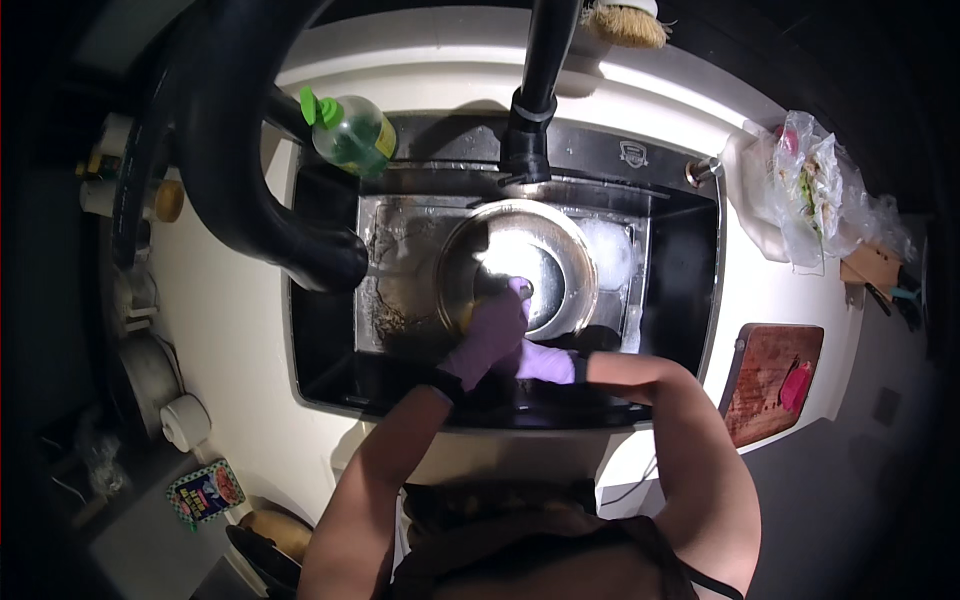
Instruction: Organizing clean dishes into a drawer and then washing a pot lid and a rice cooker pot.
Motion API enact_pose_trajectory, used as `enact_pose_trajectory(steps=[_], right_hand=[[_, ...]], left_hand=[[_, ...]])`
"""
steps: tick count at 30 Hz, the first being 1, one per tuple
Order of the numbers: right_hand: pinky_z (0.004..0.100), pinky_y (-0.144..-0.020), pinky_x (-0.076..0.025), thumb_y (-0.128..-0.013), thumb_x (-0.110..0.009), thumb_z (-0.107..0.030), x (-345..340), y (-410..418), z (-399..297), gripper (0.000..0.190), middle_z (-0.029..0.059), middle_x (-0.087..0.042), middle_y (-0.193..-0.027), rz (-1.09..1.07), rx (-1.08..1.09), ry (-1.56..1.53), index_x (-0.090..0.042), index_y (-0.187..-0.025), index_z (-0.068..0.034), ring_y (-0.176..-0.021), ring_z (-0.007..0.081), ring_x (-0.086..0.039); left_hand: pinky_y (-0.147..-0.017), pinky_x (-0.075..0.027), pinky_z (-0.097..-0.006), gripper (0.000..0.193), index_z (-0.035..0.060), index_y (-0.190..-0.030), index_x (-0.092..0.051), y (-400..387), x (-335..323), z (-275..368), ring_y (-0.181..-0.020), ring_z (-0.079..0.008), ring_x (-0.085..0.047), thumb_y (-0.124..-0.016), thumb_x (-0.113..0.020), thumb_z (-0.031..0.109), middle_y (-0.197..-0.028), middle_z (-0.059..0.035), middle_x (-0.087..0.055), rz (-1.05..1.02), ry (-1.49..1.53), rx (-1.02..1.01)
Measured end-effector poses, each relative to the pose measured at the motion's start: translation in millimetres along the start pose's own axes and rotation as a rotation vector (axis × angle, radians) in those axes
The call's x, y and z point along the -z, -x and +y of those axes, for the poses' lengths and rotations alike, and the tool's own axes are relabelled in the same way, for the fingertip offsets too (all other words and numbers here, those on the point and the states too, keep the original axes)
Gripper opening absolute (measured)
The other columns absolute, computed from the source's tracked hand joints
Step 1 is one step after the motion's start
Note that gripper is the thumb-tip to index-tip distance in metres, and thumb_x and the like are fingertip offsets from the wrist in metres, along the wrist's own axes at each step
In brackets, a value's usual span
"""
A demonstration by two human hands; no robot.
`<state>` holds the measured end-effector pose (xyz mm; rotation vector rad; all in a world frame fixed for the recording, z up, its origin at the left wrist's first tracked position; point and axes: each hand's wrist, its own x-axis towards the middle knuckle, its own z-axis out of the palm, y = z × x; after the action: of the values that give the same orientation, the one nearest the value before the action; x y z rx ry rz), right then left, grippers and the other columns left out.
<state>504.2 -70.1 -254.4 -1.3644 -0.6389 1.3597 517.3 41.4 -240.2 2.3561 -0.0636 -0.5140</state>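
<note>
Both hands wear purple gloves and meet over the near side of a round metal bowl (576, 247) in a black sink (686, 285). My left hand (489, 324) lies across the bowl's near rim, fingers curled towards its middle. A small dark, rounded bit shows by its fingertips, too unclear to name. At its left side, a little yellow (469, 313) peeks out, mostly covered. Close against it, my right hand (547, 363) sits lower, its fingers hidden behind the left. What either hand grips cannot be made out. Bright glare fills the bowl's inside.
A black tap (529, 146) hangs beyond the bowl; a thick curved black tube (300, 247) reaches over the sink's left. A green soap pump bottle (356, 139) stands at the back left. Right are plastic bags (810, 187) and a wooden cutting board (765, 386) bearing a pink item.
</note>
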Motion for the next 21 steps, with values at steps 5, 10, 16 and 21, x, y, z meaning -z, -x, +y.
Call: enact_pose_trajectory(steps=[5,10,16,21], right_hand=[[0.0324,-0.1,-0.037,-0.094,-0.039,-0.006,3,5,43,0.03,0.0083,-0.054,-0.119,0.057,0.199,-0.304,-0.046,-0.123,-0.001,-0.111,0.0196,-0.048],[0.0288,-0.092,-0.041,-0.078,-0.052,-0.018,49,71,59,0.018,0.0037,-0.056,-0.104,-0.25,0.582,1.53,-0.059,-0.091,-0.009,-0.104,0.0165,-0.053],[0.035,-0.09,-0.041,-0.077,-0.057,-0.016,102,105,48,0.029,0.0032,-0.054,-0.112,-0.02,0.468,1.433,-0.056,-0.106,-0.015,-0.106,0.0212,-0.052],[0.0456,-0.093,-0.038,-0.076,-0.06,-0.012,117,46,17,0.038,0.0152,-0.052,-0.11,0.873,0.159,0.981,-0.054,-0.114,-0.014,-0.108,0.0356,-0.047]], left_hand=[[-0.065,-0.049,-0.0444,0.032,0.0077,-0.12,-0.043,-8,-9,0,-0.075,-0.0357,-0.062,-0.09,-0.048,0.02,-0.084,-0.0183,-0.064,0.037,0.045,-0.124],[-0.069,-0.049,-0.0441,0.033,0.0063,-0.119,-0.043,-11,-12,-2,-0.078,-0.0369,-0.062,-0.09,-0.049,0.02,-0.091,-0.019,-0.064,-0.021,0.09,-0.048],[-0.069,-0.049,-0.0449,0.033,0.0063,-0.118,-0.042,-9,-16,-6,-0.08,-0.038,-0.061,-0.089,-0.049,0.021,-0.095,-0.0206,-0.062,0.002,0.118,-0.058],[-0.065,-0.048,-0.047,0.031,0.0094,-0.116,-0.044,-5,1,2,-0.075,-0.0381,-0.061,-0.089,-0.049,0.022,-0.091,-0.0205,-0.062,-0.01,0.102,-0.061]])
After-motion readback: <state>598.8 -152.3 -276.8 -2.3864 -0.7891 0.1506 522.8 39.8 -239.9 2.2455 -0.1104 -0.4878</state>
